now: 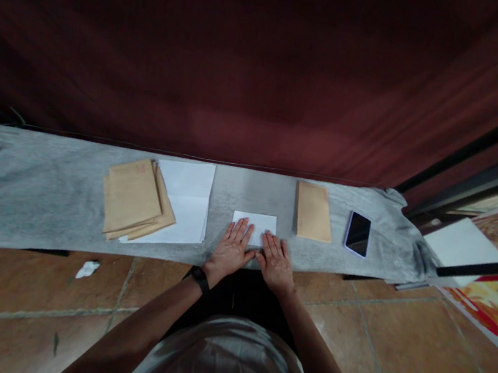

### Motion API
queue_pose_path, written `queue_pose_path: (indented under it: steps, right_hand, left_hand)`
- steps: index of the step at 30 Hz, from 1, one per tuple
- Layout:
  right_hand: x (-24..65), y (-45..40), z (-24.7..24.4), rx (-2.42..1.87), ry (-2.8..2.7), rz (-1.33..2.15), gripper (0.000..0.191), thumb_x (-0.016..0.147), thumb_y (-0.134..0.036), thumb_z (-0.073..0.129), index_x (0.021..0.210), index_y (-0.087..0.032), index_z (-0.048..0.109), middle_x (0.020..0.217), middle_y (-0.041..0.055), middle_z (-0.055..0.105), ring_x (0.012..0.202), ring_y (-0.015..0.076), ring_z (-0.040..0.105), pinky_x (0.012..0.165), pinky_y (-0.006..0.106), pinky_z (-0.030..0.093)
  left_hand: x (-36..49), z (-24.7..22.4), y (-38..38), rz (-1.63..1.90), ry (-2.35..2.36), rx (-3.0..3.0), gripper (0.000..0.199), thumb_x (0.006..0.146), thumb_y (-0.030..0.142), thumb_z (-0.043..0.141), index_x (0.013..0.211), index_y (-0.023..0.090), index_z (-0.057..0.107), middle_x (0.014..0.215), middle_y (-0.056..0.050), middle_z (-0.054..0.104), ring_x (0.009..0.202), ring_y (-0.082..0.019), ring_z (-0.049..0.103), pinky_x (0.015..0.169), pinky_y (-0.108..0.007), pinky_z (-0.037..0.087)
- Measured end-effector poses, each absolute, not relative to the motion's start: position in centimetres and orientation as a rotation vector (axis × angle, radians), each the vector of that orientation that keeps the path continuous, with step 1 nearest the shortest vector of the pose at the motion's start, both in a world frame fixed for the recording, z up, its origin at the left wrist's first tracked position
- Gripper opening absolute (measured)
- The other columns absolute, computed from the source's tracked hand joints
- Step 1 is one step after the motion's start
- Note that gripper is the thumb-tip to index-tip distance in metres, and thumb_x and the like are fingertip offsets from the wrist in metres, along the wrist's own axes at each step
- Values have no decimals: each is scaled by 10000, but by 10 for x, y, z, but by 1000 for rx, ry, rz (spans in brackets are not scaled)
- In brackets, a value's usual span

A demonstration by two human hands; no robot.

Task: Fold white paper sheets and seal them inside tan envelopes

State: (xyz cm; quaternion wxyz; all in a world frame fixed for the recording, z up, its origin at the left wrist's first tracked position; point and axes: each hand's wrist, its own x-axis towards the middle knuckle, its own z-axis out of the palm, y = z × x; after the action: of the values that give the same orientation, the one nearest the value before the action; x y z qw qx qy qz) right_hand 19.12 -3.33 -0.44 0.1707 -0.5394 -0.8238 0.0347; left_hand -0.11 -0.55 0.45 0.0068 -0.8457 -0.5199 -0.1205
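Note:
A small white sheet of paper (256,222), apparently folded, lies flat on the grey cloth of the table near its front edge. On its left part rests my left hand (230,251), fingers stretched out and palm down. My right hand (275,263) lies flat over the right part, its fingers also extended. The two thumbs nearly meet at the near edge of the paper, and the hands cover its lower corners. To the left is a pile of larger white sheets (189,193), partly under several brown envelopes (134,196). Right of my hands sits a stack of brown envelopes (314,212).
A phone (358,234) in a light purple case lies at the right of the grey cloth (40,191). Behind the table hangs a dark red curtain (246,85). Black metal bars (488,139) and a colourful box (495,301) stand at the right. White scrap (87,269) lies on the tiled floor.

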Motion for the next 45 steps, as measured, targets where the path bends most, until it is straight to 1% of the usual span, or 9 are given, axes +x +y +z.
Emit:
queue_pose_path:
  steps: [5,11,18,25,29,33,37,40,45]
  right_hand:
    - [196,-34,-7,-1541,-2336,38,579,1069,-377,375,1587,-136,284,1592,134,392,1474,267,376,1232,506,234]
    - [198,-34,-10,-1523,-2331,-33,591,1065,-369,391,1591,-129,269,1583,146,404,1453,273,409,1223,502,258]
    - [201,-37,-14,-1559,-2283,-67,617,1063,-373,394,1603,-123,230,1579,160,409,1459,279,401,1215,509,277]
    - [204,-38,-12,-1577,-2284,-40,598,1067,-373,380,1594,-118,258,1575,162,415,1463,273,395,1221,499,269]
    - [203,-38,-10,-1599,-2268,-12,579,1069,-373,370,1574,-97,307,1575,167,415,1465,283,391,1217,509,279]
    - [195,-34,-2,-1592,-2251,40,568,1069,-380,364,1569,-111,329,1578,155,414,1477,287,370,1222,529,272]
    - [177,-25,10,-1495,-2297,128,548,1070,-378,361,1578,-172,326,1586,99,416,1486,253,358,1243,509,249]
    - [165,-21,13,-1464,-2325,175,540,1075,-385,341,1569,-167,344,1584,87,421,1483,236,364,1250,489,240]
    - [166,-20,5,-1503,-2313,160,553,1069,-391,362,1569,-156,340,1574,117,427,1479,249,371,1240,509,241]
  left_hand:
    - [-8,12,-7,-346,-1651,-2631,732,981,561,444,1557,120,345,1619,-202,321,1516,-323,279,1229,-517,251]
    - [-19,14,-9,-252,-1702,-2579,760,981,574,435,1542,66,364,1613,-228,311,1514,-327,282,1239,-496,240]
    - [-27,9,-10,-269,-1746,-2558,768,996,560,393,1558,43,313,1612,-206,319,1518,-307,279,1245,-490,232]
    - [-34,9,-11,-249,-1767,-2533,741,1013,538,362,1548,27,325,1610,-205,327,1516,-302,285,1248,-492,225]
    - [-36,11,-12,-244,-1788,-2515,731,1016,525,369,1538,13,336,1606,-213,329,1513,-313,291,1243,-510,237]
    - [-24,14,-16,-313,-1756,-2514,685,1027,469,367,1541,18,330,1618,-203,310,1527,-302,248,1250,-501,236]
    - [-2,13,-20,-356,-1631,-2639,592,1024,320,348,1549,45,327,1620,-167,334,1533,-253,235,1259,-454,244]
    - [7,9,-21,-359,-1609,-2687,580,1001,229,330,1547,34,323,1604,-171,370,1528,-245,250,1252,-446,269]
    - [-1,6,-21,-370,-1636,-2660,594,1007,260,359,1542,6,312,1614,-206,331,1534,-269,227,1251,-462,268]
